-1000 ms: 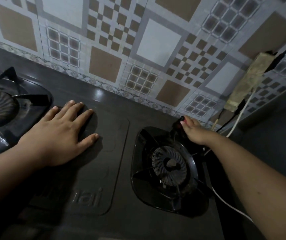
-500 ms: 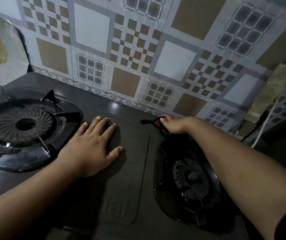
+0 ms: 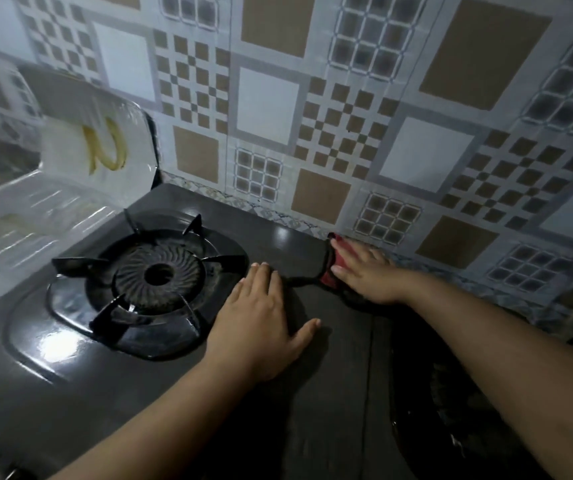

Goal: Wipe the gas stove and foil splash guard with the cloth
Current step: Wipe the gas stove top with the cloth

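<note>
The left hand is lying flat on the dark stove, palm down, fingers together and thumb spread to the right, holding nothing. It is resting just right of the left burner, its fingertips reaching toward the burner's tray rim.

The right hand is pressing a red and black cloth onto the stove's back edge, well right of the burner, where the stove is meeting the tiled wall. Its fingers are lying spread over the cloth, and the cloth's red part is showing under them while a dark edge is trailing toward the left hand.

The foil guard is standing left of and behind the burner, bending around the stove's left corner, with a yellow mark on it. Both forearms are reaching in from the bottom of the view.
</note>
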